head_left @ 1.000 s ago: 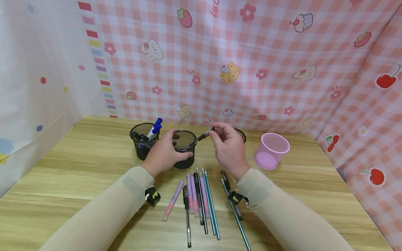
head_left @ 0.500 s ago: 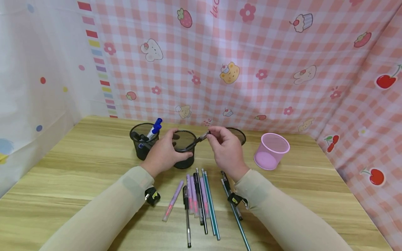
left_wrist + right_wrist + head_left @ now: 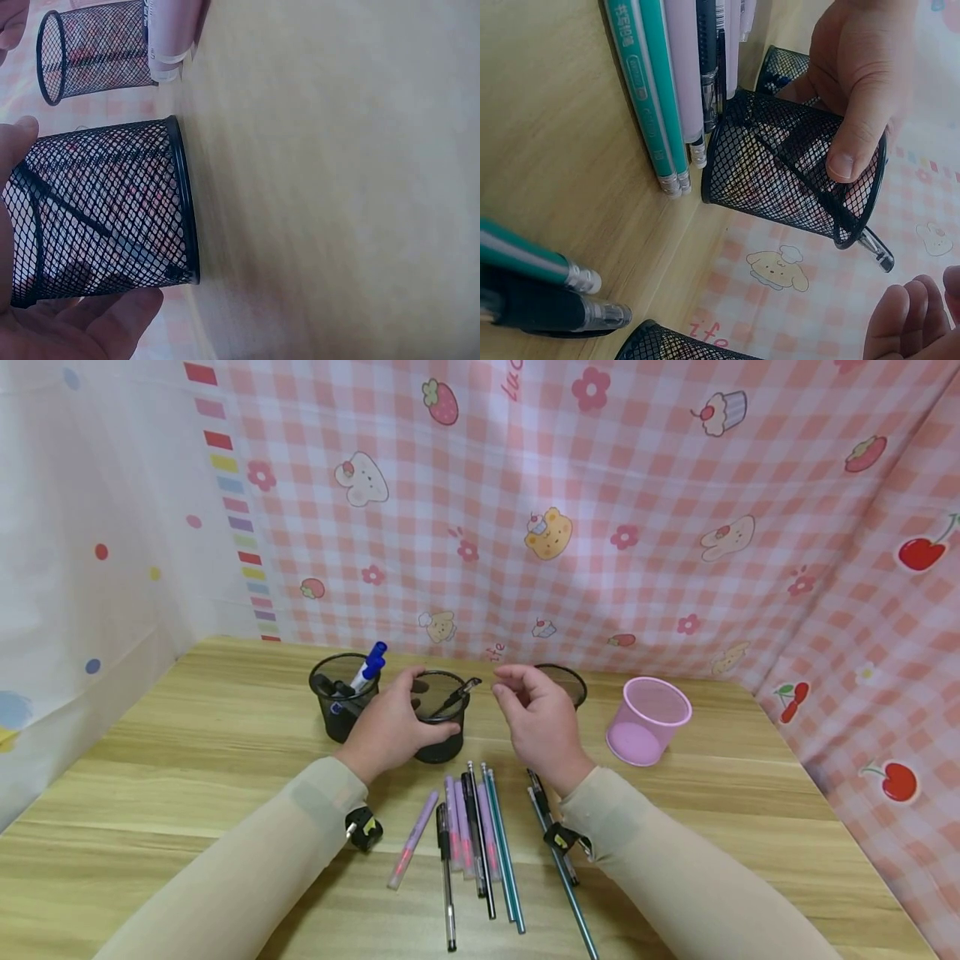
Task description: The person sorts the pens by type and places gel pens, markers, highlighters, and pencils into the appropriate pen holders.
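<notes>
My left hand (image 3: pixel 390 722) grips the middle black mesh pen cup (image 3: pixel 442 747), its thumb over the near side of the rim. Inside that cup a black gel pen (image 3: pixel 459 693) leans, its clip end poking out past the rim on the right. Through the mesh in the left wrist view, the pen cup (image 3: pixel 112 210) shows the pen lying slantwise. Just right of the cup is my right hand (image 3: pixel 545 714), fingers loosely bent and holding nothing. Below the hands lie purple highlighters (image 3: pixel 414 842), gel pens (image 3: pixel 447 877) and teal pencils (image 3: pixel 504 852).
To the left stands a black mesh cup (image 3: pixel 337 718) with blue-capped markers (image 3: pixel 369 671) and black ones. Another black mesh cup (image 3: pixel 577 685) is partly hidden behind my right hand. Farther right stands a pink cup (image 3: pixel 648 722). A checked cloth (image 3: pixel 480 527) hangs behind the table.
My right hand first lowered the gel pen to the left into the middle cup, then let go of it. The pen now rests against the rim. My left hand stays on the cup.
</notes>
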A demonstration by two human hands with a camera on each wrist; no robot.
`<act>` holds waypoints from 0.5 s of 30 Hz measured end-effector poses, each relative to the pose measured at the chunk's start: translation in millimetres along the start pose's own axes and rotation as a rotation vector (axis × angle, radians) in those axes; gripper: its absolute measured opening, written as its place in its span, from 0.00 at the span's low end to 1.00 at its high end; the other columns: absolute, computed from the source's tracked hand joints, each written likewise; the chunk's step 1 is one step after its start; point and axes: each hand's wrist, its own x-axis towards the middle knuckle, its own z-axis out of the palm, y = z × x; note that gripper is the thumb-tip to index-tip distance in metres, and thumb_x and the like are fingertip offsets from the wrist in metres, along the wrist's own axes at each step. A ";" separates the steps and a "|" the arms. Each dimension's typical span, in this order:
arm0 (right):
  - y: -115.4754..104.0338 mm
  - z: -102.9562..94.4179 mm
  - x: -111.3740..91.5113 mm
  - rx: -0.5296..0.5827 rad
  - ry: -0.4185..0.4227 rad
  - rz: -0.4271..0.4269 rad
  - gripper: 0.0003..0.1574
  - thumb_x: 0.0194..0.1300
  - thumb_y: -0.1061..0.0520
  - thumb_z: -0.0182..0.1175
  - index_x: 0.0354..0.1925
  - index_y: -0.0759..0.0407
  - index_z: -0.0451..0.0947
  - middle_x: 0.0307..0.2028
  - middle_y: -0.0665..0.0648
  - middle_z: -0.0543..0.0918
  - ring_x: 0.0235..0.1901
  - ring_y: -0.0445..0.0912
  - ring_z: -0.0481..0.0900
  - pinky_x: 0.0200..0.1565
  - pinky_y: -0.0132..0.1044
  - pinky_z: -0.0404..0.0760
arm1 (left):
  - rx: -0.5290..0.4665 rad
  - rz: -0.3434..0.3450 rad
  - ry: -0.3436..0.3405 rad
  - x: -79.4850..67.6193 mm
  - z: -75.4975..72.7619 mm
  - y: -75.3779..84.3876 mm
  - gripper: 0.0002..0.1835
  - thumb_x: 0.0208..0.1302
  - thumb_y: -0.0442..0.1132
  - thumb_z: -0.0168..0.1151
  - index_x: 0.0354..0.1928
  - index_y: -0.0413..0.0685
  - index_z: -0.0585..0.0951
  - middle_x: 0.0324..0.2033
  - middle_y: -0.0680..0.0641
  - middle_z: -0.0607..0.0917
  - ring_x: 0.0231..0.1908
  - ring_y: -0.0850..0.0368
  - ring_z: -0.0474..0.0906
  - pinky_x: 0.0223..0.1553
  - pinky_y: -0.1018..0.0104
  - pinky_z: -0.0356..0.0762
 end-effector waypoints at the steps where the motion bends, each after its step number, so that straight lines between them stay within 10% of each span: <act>1: 0.3 0.0 -0.1 0.000 0.001 0.001 0.12 0.77 0.58 0.63 0.54 0.57 0.85 0.41 0.56 0.90 0.31 0.45 0.77 0.32 0.32 0.75 | 0.001 0.000 0.000 0.0 0.0 -0.1 0.59 0.58 0.63 0.77 0.82 0.44 0.57 0.73 0.38 0.75 0.68 0.39 0.77 0.66 0.43 0.78; 15: 3.7 -9.8 -0.5 -0.052 -0.073 0.031 0.11 0.74 0.59 0.65 0.52 0.58 0.85 0.38 0.57 0.89 0.31 0.45 0.78 0.35 0.32 0.77 | 0.001 0.005 0.003 -0.5 0.4 -0.8 0.59 0.58 0.63 0.77 0.82 0.45 0.57 0.73 0.39 0.75 0.68 0.39 0.77 0.65 0.42 0.78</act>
